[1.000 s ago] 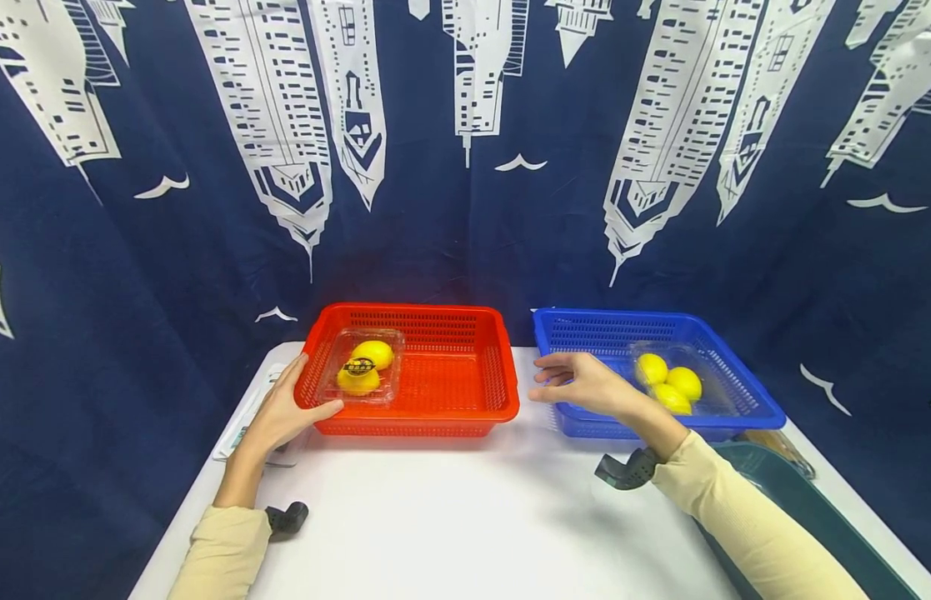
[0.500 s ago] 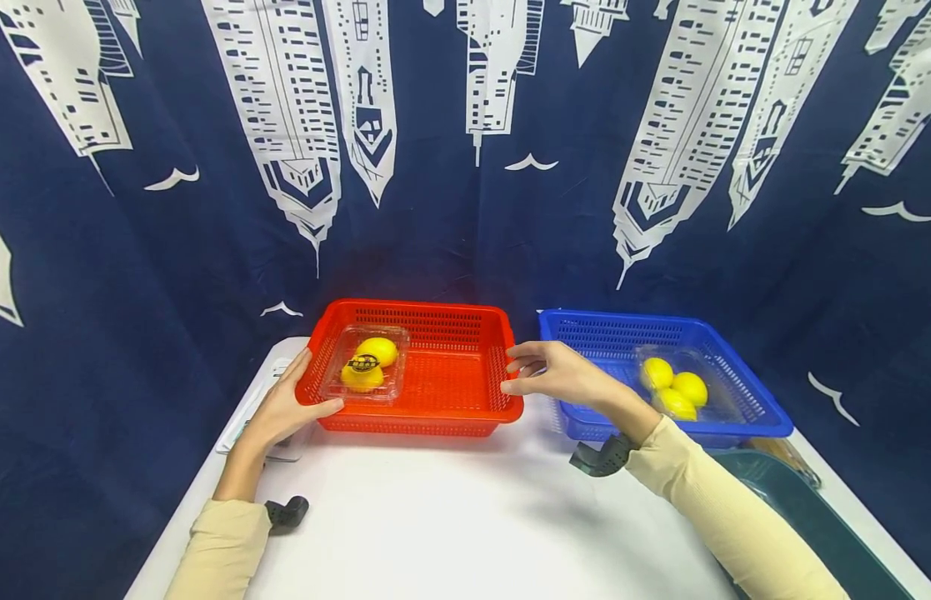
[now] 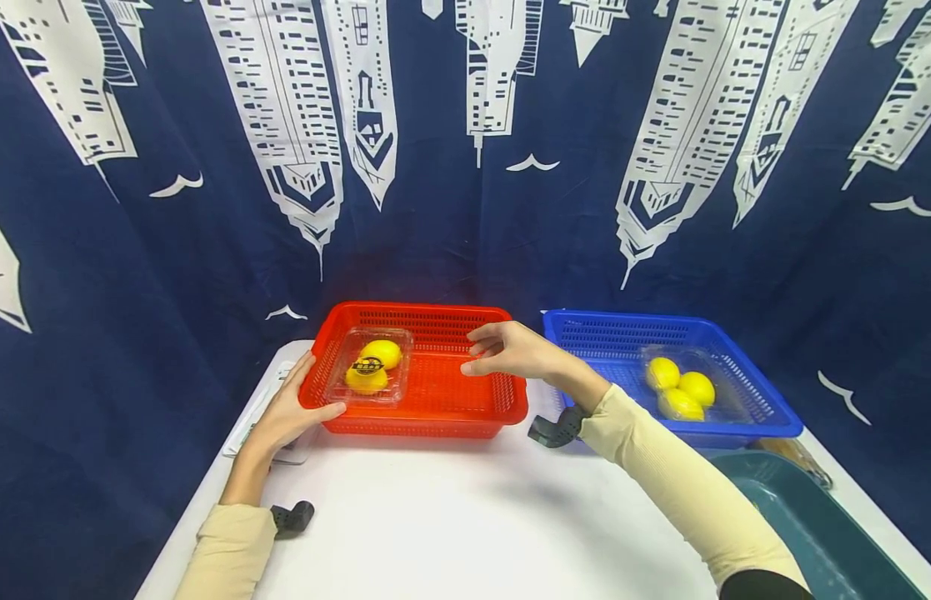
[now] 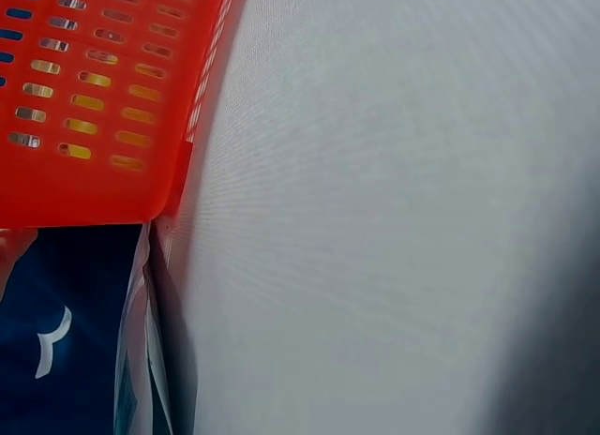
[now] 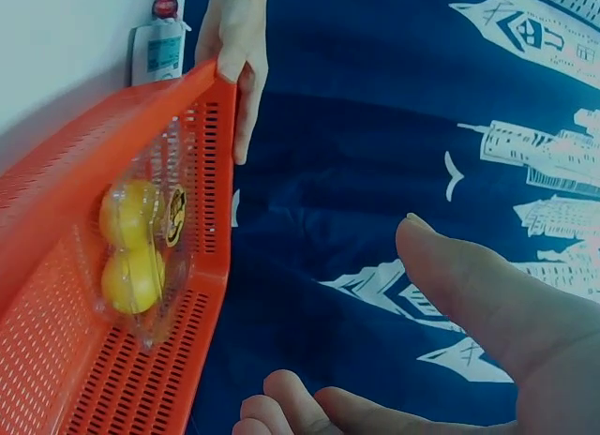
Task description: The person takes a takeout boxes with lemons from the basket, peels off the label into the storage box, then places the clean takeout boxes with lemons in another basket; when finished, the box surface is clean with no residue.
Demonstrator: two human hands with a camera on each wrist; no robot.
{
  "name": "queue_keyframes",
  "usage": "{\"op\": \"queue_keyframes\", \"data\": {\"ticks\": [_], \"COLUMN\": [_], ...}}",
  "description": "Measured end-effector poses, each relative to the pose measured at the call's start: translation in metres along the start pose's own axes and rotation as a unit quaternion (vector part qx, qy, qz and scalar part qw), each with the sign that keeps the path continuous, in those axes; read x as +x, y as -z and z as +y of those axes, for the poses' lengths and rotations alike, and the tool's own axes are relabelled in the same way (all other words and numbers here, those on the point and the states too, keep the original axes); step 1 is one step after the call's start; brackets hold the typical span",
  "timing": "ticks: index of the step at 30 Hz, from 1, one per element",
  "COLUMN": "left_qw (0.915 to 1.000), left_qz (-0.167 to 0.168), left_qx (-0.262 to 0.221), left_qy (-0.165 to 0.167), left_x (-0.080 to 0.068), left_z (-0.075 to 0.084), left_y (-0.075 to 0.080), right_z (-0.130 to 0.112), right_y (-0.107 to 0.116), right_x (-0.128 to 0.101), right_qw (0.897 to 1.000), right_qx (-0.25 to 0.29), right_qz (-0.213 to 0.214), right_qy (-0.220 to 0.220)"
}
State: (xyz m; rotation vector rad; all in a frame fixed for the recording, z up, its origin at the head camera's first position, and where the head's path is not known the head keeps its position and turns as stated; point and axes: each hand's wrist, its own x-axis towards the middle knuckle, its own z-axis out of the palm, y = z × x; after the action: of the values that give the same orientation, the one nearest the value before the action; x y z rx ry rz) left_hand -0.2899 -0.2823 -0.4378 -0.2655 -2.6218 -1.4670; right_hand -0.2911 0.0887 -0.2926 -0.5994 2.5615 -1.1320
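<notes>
Right hand [image 3: 516, 350] farther left, over red basket [image 3: 420, 425], loosely curved

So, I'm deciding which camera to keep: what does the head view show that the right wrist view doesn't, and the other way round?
Head only: the blue basket, the three yellow fruits in it and the dark green tray. Right wrist only: a clear look at the red tip of a pale packet beside the left hand. Both: the red basket, its clear box with two yellow fruits, both hands, the white table and the blue curtain.
</notes>
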Motion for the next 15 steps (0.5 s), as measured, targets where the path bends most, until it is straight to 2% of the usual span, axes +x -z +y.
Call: {"op": "queue_keyframes", "data": {"ticks": [15], "left_qw": [0.9999], "left_qz": [-0.008], "left_qx": [-0.01], "left_qy": [0.007], "left_x": [-0.002], "left_z": [0.004], "left_y": [0.0], "right_z": [0.006], "right_y": [-0.023], "right_x": [0.065], "right_qw": [0.996], "right_qx": [0.077], "right_qz": [-0.03], "right_qy": [-0.036]}}
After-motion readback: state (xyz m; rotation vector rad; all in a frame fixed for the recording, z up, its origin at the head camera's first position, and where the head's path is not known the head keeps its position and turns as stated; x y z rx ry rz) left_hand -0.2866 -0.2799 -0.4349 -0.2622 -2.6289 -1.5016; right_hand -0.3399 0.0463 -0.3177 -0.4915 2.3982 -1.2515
